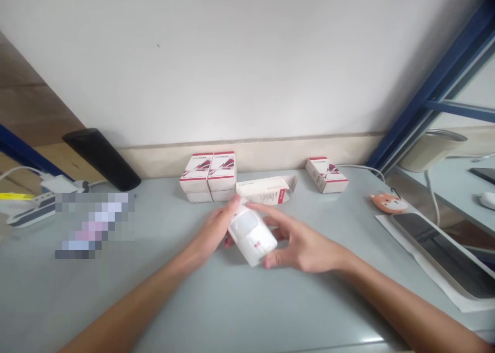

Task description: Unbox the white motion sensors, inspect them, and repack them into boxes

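Observation:
Both hands hold a white motion sensor tilted above the grey table. It has a rounded body, a smooth pale window and a small red mark near its lower end. My left hand grips its left side, thumb on the upper end and other fingers mostly hidden beneath. My right hand holds the opposite side, thumb at the lower corner and index finger along the top. Just behind the sensor lies a white carton on its side, its right end flap open.
Two red-and-white boxes stand left of the carton, another box to the right. A black cylinder leans at left near a power strip. At right are an orange animal-shaped case and a phone on paper.

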The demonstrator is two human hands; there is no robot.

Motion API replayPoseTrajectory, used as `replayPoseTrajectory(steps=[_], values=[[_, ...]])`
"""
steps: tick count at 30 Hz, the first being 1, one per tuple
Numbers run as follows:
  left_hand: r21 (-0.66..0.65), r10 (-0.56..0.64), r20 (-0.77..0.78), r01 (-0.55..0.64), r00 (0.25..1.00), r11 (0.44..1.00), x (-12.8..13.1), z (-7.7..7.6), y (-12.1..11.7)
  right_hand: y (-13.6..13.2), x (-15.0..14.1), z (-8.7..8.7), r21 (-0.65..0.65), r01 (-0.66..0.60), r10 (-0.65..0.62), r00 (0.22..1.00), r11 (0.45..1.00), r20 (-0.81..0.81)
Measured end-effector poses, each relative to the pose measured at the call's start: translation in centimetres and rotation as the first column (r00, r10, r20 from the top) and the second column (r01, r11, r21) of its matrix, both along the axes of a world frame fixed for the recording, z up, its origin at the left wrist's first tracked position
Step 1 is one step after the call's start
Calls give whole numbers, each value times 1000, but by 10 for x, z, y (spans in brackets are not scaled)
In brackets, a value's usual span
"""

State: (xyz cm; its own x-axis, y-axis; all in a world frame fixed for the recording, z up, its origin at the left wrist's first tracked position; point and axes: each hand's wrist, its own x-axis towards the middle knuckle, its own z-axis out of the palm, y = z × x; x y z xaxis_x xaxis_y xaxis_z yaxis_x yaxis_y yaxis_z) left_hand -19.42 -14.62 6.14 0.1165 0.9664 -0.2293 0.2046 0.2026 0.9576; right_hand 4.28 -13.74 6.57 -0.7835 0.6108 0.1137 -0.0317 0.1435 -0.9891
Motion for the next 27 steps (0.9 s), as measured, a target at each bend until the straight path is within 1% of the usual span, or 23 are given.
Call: replayPoseTrajectory(steps=[2, 3, 4, 5, 6, 7, 8, 9, 10, 11, 12, 13, 14, 15, 16, 18, 19, 20, 22, 23, 24, 26, 27], values=[[85, 13, 45, -17, 999, 996, -1, 5, 2, 0, -3, -1, 34, 92, -91, 995, 995, -47], [156, 18, 64, -28, 998, 987, -2, 8, 3, 2, -3, -2, 82, 166, -160, 985, 983, -70], [245, 30, 53, -42, 998, 969, -2, 11, 4, 6, -2, -2, 150, 255, -244, 965, 955, -92], [350, 60, -2, -55, 998, 935, -1, 15, 5, 11, 1, -2, 231, 359, -343, 933, 904, -110], [465, 102, -105, -42, 989, 884, 1, 18, 8, 17, 5, -3, 315, 469, -452, 882, 825, -131], [573, 150, -244, 18, 958, 819, 5, 22, 10, 24, 10, -3, 389, 564, -561, 817, 729, -135], [653, 200, -392, 119, 898, 748, 11, 25, 14, 31, 16, -3, 434, 646, -661, 738, 629, -140], [687, 229, -535, 261, 813, 679, 19, 27, 19, 37, 22, -4, 441, 718, -741, 652, 538, -158], [682, 234, -637, 394, 735, 616, 28, 29, 25, 44, 27, -5, 419, 773, -797, 581, 475, -168], [667, 252, -697, 479, 671, 571, 40, 30, 32, 50, 32, -6, 381, 821, -838, 516, 426, -175], [646, 274, -737, 526, 617, 554, 52, 30, 39, 56, 36, -8, 332, 860, -868, 462, 387, -183], [627, 301, -763, 541, 572, 560, 64, 28, 47, 61, 39, -10, 274, 892, -886, 419, 360, -201], [602, 308, -786, 546, 536, 583, 76, 26, 55, 65, 41, -13, 204, 913, -891, 395, 353, -225], [565, 288, -809, 539, 513, 625, 86, 24, 63, 69, 42, -16, 134, 921, -888, 389, 366, -247], [522, 249, -824, 510, 508, 684, 95, 22, 69, 72, 42, -19, 70, 919, -880, 392, 388, -268], [494, 226, -825, 467, 518, 733, 105, 20, 78, 75, 40, -24, -7, 908, -863, 395, 419, -315], [493, 229, -819, 441, 526, 750, 107, 20, 80, 74, 39, -25, -12, 910, -857, 385, 413, -343], [505, 244, -806, 409, 540, 760, 107, 22, 81, 73, 38, -25, 8, 919, -851, 368, 394, -374], [549, 283, -757, 337, 589, 765, 104, 27, 77, 66, 34, -23, 102, 941, -833, 334, 324, -441], [589, 300, -694, 276, 654, 759, 103, 31, 74, 61, 32, -21, 166, 943, -819, 332, 288, -469], [612, 287, -635, 240, 717, 753, 101, 34, 69, 56, 29, -19, 228, 942, -803, 331, 247, -496], [620, 223, -528, 193, 819, 761, 98, 38, 59, 44, 24, -15, 335, 923, -764, 354, 191, -539], [617, 188, -472, 171, 861, 768, 96, 39, 53, 40, 21, -14, 373, 911, -745, 371, 176, -555]])
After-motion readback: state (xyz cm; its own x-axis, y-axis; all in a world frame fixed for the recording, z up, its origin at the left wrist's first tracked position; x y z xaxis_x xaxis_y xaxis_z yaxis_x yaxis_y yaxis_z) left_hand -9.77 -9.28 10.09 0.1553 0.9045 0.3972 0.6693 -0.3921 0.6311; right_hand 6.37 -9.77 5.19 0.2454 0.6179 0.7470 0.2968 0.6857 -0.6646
